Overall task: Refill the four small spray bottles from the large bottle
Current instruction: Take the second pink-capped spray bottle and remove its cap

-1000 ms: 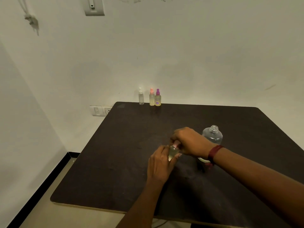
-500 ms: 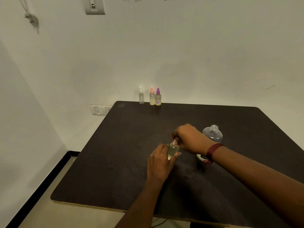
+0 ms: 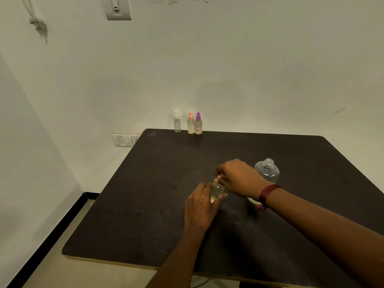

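My left hand (image 3: 200, 206) grips a small spray bottle (image 3: 216, 191) of pale yellow liquid, standing mid-table. My right hand (image 3: 239, 178) is closed on its pinkish spray cap at the top. Behind my right wrist stands the large clear bottle (image 3: 267, 171), uncapped, neck open. Three small spray bottles stand in a row at the table's far edge: one with a white cap (image 3: 177, 122), one with a pink cap (image 3: 190, 123), one with a purple cap (image 3: 198, 124).
The dark table (image 3: 145, 204) fills the lower view, its near edge at the bottom. A white wall lies behind it, with a socket plate (image 3: 124, 140) at left. Floor shows left of the table.
My right hand has lifted slightly at the top of the small bottle, fingers turning on the cap. My left hand and the bottle stay in place.
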